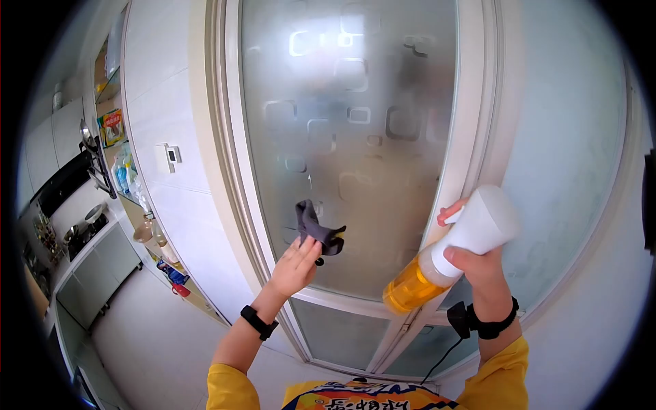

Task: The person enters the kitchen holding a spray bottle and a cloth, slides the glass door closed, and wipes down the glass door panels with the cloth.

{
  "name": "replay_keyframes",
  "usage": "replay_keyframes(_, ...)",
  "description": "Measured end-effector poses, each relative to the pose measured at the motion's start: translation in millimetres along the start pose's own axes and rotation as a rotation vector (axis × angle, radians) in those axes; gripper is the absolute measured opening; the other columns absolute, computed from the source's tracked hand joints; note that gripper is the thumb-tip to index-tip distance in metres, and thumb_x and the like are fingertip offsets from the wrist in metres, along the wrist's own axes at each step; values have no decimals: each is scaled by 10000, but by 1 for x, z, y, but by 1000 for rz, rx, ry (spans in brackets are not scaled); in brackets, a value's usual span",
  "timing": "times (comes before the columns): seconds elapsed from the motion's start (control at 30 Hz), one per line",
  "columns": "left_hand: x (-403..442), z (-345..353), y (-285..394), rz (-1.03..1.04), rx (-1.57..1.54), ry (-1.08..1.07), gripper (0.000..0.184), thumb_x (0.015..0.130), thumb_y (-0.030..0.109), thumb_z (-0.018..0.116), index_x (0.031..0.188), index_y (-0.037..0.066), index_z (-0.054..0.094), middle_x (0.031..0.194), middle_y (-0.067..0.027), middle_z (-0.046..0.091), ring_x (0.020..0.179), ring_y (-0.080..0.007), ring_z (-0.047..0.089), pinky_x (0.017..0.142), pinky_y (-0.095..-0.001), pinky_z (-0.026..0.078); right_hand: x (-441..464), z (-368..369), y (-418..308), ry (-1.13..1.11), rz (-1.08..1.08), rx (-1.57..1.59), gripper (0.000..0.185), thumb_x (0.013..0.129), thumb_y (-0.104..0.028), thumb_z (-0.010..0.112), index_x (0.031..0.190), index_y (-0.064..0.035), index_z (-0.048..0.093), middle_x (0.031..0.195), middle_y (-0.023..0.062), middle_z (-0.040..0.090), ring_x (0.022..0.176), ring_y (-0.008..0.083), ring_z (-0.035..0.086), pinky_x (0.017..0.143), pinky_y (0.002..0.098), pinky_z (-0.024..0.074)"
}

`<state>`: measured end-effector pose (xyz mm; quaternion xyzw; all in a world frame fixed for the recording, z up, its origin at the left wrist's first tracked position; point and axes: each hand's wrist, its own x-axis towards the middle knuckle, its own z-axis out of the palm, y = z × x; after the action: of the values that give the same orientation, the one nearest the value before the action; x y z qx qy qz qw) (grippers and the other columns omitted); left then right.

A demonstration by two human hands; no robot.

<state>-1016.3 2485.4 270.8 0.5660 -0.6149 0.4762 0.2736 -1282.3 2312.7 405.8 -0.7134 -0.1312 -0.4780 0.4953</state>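
Left hand (294,268): holding dark cloth (313,227), toward glass pane's (355,157) lower-left corner. Right hand (484,265): gripping amber-filled spray bottle (447,253), lower-right corner.

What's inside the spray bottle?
Amber liquid shows through the see-through lower part of the spray bottle. The opaque white sprayer head, gripped by the right hand, covers its own inside, so nothing within it can be seen.

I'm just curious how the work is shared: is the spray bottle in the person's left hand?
No, the spray bottle is in the right hand, while the left hand is at a dark cloth.
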Motion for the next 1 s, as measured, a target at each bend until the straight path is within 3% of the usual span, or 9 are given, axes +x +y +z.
replay_keyframes(0.1,24,-27,-6,-176,-98,129,596,647,-50,560,1202,-90,346,1126,-315,431,965,-458,480,835,-404,418,-3,16,0,40,82,57,549,529,-5,626,1052,-36,460,995,89,537,829,154,516,727,304,430)
replay_keyframes(0.23,101,-52,-24,-192,-106,110,521,702,74,553,1174,-71,388,1099,-251,451,994,-412,440,900,-444,334,-37,20,8,91,165,71,568,518,-22,642,1056,-37,461,1028,93,525,746,144,528,668,293,446)
replay_keyframes(0.33,170,-30,-31,19,113,-208,560,860,319,405,1312,21,264,1355,-169,274,1212,-421,254,1009,-529,125,-74,13,7,80,281,-11,548,518,-23,655,1043,-35,497,972,70,536,739,123,523,662,277,437)
replay_keyframes(0.4,200,-11,-36,117,281,-214,537,868,371,394,1337,139,273,1405,-59,220,1250,-390,217,1016,-523,126,-96,7,1,97,332,-92,536,517,-22,668,1032,-22,522,914,47,541,726,102,515,654,257,422)
replay_keyframes(0.47,240,-19,-54,182,299,-124,500,867,357,397,1336,226,287,1412,-7,217,1269,-360,204,1021,-524,120,-108,0,-4,152,336,-115,525,521,-27,662,1025,-13,516,938,52,539,725,102,516,654,253,425)
replay_keyframes(0.6,324,-38,-96,-72,288,296,449,883,320,353,1327,277,305,1424,-13,188,1280,-399,148,972,-621,83,-125,-18,-14,226,388,-170,538,516,-37,663,1031,-14,506,987,67,544,729,99,514,647,248,433)
replay_keyframes(0.7,352,-33,-76,-208,388,432,522,839,257,417,1323,106,290,1365,-119,289,1226,-426,242,967,-596,167,-132,-26,-16,246,441,-197,600,476,-67,681,1047,-40,496,1050,85,510,756,134,514,649,254,428)
replay_keyframes(0.83,329,-7,-41,-58,297,343,453,863,300,392,1311,258,339,1401,-1,248,1263,-391,192,948,-636,128,-129,-30,-10,160,492,-155,568,512,-63,705,1041,-24,501,1052,68,526,742,104,520,648,245,436)
replay_keyframes(1.0,207,34,26,341,172,-180,466,810,291,467,1270,267,398,1378,47,288,1226,-288,283,959,-569,193,-129,-24,2,104,489,-100,559,527,-42,704,1046,-30,498,1047,67,524,765,112,525,665,248,442)
